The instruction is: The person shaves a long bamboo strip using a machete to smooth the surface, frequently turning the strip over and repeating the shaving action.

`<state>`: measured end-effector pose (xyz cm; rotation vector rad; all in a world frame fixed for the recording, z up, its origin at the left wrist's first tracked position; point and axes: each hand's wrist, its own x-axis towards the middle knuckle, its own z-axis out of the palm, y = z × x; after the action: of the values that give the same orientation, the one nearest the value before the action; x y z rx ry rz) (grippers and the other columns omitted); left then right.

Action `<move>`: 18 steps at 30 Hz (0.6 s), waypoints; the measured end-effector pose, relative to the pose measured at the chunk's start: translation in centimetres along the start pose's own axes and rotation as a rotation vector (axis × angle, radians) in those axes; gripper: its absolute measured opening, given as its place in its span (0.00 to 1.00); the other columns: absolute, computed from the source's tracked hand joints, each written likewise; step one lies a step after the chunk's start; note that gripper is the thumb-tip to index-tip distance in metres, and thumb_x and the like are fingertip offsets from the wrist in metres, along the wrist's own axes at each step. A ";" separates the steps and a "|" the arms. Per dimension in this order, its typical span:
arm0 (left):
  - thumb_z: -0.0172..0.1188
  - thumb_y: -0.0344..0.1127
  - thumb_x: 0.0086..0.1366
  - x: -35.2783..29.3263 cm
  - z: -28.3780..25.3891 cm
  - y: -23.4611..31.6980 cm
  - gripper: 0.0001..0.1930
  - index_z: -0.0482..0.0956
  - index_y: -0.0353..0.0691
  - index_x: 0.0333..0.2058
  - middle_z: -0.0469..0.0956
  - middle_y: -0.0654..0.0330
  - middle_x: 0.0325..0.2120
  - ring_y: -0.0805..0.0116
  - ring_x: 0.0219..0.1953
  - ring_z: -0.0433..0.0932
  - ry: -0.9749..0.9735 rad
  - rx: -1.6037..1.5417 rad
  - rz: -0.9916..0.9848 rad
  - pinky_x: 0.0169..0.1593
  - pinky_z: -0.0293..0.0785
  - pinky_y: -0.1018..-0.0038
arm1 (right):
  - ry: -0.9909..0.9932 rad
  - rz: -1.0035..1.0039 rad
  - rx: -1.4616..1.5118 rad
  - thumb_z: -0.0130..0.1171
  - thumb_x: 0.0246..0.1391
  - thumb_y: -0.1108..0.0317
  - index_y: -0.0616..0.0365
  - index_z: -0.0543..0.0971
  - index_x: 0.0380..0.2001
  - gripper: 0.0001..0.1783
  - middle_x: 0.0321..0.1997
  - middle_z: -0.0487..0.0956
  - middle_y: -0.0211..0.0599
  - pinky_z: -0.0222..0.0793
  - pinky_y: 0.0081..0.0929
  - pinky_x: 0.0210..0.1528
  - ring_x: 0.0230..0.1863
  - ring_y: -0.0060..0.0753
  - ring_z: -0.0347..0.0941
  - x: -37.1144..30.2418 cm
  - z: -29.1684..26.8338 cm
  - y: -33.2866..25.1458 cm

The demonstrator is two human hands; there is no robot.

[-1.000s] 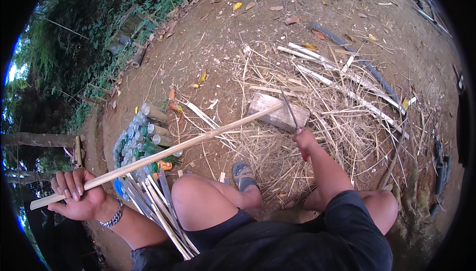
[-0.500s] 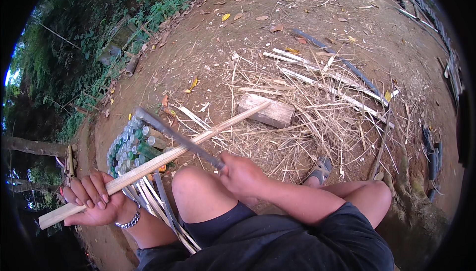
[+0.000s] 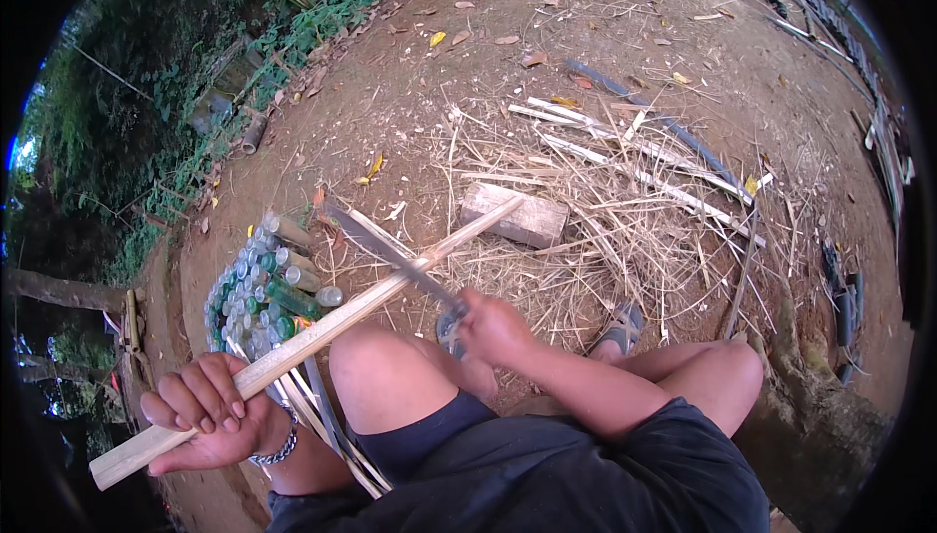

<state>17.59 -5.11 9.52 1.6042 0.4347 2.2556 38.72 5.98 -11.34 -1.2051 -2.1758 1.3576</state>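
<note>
A long pale strip of wood or bamboo [image 3: 303, 340] slants across my lap, its far end resting on a short wooden block [image 3: 527, 217]. Near its lower end my left hand [image 3: 210, 411] is wrapped round it. My right hand [image 3: 496, 326] is closed on the handle end of a long dark-bladed knife [image 3: 386, 250], most of its handle hidden in the fist. The blade crosses the strip about midway and touches it or lies just over it; I cannot tell which.
Shavings [image 3: 625, 250] litter the ground round the block. Glass bottles [image 3: 268, 284] are heaped left of my knee, beside thin split strips [image 3: 317, 416]. A grey pipe [image 3: 673, 128] and pale split lengths [image 3: 644, 177] lie farther off. Tree roots [image 3: 795, 367] stand at right.
My right hand has moved a little right and up, carrying the knife farther along the strip toward the block. My left hand has shifted slightly right and down, still gripping the strip.
</note>
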 end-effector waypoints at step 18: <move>0.61 0.61 0.61 1.9 0.1 -1.1 0.26 0.58 0.49 0.24 0.62 0.72 0.15 0.85 0.11 0.62 0.085 0.047 -0.045 0.18 0.60 0.87 | 0.093 0.464 -0.170 0.52 0.60 0.67 0.59 0.73 0.50 0.16 0.41 0.79 0.53 0.74 0.42 0.48 0.45 0.50 0.77 7.3 -2.0 21.7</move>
<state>17.24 -3.28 10.71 1.5096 0.5445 2.3015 46.29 17.22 -29.90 -1.8882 -2.0571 1.2593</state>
